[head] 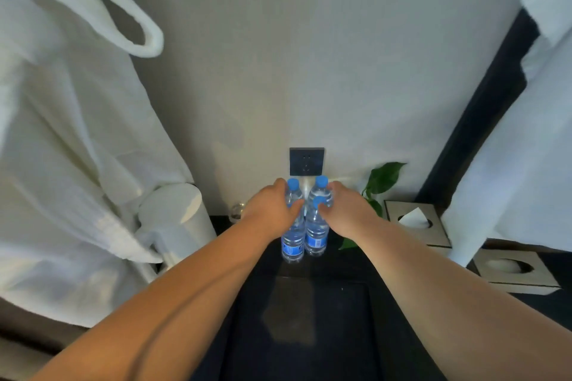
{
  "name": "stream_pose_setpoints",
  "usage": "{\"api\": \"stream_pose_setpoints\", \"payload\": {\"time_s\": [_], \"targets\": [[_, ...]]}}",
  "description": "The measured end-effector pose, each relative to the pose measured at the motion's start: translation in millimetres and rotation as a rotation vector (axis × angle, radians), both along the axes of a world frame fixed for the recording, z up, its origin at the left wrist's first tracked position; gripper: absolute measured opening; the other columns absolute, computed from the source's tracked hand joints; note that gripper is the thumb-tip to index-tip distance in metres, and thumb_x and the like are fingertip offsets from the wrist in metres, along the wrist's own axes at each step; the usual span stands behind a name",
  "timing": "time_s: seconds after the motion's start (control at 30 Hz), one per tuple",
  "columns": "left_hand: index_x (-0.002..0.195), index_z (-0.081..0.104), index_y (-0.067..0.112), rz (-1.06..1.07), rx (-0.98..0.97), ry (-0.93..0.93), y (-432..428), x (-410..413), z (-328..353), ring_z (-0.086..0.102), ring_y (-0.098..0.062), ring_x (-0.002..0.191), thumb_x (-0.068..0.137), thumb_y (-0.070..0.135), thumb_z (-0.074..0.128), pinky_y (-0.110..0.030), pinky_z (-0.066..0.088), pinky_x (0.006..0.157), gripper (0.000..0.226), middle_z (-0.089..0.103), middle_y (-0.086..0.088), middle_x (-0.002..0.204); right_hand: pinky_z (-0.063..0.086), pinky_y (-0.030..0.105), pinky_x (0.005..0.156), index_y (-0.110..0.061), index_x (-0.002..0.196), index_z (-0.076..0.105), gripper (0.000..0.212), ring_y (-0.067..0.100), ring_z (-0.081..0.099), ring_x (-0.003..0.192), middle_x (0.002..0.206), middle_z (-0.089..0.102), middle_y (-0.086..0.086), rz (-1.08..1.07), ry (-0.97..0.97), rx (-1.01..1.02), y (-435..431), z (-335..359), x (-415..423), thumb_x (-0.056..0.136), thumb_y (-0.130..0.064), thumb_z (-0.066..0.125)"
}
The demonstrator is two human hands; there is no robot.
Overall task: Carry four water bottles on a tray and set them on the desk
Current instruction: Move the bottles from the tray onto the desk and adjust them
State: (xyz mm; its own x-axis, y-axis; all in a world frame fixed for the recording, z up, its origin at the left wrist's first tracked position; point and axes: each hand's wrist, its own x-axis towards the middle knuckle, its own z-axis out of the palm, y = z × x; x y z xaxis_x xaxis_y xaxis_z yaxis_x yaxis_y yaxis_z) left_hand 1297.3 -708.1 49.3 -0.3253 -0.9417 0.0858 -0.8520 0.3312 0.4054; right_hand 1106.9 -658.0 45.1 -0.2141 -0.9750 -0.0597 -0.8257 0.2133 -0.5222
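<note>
Several clear water bottles (316, 235) with blue caps and blue labels stand upright in a tight cluster on the dark desk (346, 260), close to the wall. My left hand (272, 207) wraps the left side of the cluster, thumb across the front-left bottle (292, 243). From the other side my right hand (346, 210) wraps it, thumb by the front-right bottle's cap. Nearer to me lies a black tray (340, 334) with nothing on it.
A white kettle (173, 210) and a hanging white bathrobe (62, 164) are to the left, with a small glass (236, 210) by the wall. A wall socket (306, 161) is above the bottles. A leafy plant (383, 176) and two tissue boxes (414, 219) stand to the right.
</note>
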Motion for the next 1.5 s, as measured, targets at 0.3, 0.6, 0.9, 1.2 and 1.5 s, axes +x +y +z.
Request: {"api": "stream_pose_setpoints", "payload": {"time_s": [0.3,0.6,0.9,1.2,1.5], "targets": [[0.106,0.065,0.028,-0.165,0.111,-0.017,-24.7,-6.2,24.0,0.061,-0.015,0.082,0.082,0.054,0.062,-0.034,0.055,0.073,0.036,0.066,0.006,0.099,0.044,0.026,0.061,-0.026,0.144,0.051,0.052,0.011,0.061,0.074,0.12,0.067,0.003,0.016,0.107,0.086,-21.5,15.2,3.1,0.096,-0.044,0.062],[0.105,0.064,0.02,-0.237,0.087,-0.082,-14.7,3.3,-13.7,0.063,-0.022,0.084,0.09,0.035,0.062,-0.04,0.055,0.075,0.021,0.066,-0.004,0.097,0.055,0.038,0.065,-0.024,0.157,0.028,0.058,0.024,0.067,0.084,0.101,0.066,0.008,0.018,0.264,0.164,-11.3,-12.7,26.4,0.104,-0.026,0.053],[0.094,0.061,0.017,-0.229,0.145,0.022,-4.0,6.8,-28.1,0.062,-0.021,0.081,0.091,0.037,0.062,-0.039,0.054,0.073,0.02,0.064,-0.003,0.09,0.054,0.037,0.067,-0.021,0.128,0.05,0.028,0.018,0.061,0.078,0.089,0.061,0.0,0.099,0.269,0.112,2.1,-20.5,15.6,0.104,-0.035,0.053],[0.079,0.057,0.029,-0.193,0.047,0.042,10.4,6.6,-44.8,0.057,-0.01,0.067,0.078,0.05,0.06,-0.029,0.047,0.058,0.021,0.061,0.008,0.074,0.058,0.04,0.073,-0.03,0.122,0.047,0.031,0.021,0.065,0.084,0.096,0.068,-0.001,0.221,0.223,0.068,16.8,-27.1,-1.7,0.099,-0.049,0.056],[0.062,0.056,0.021,0.016,0.255,-0.125,-32.4,-5.4,-24.6,0.054,-0.01,0.057,0.085,0.071,0.037,-0.029,0.035,0.048,0.058,0.059,0.004,0.062,0.049,0.031,0.057,-0.028,0.098,0.057,0.052,0.008,0.061,0.067,0.075,0.061,-0.006,0.167,0.109,0.053,-40.0,-9.4,-21.5,0.096,-0.074,0.033]]}}
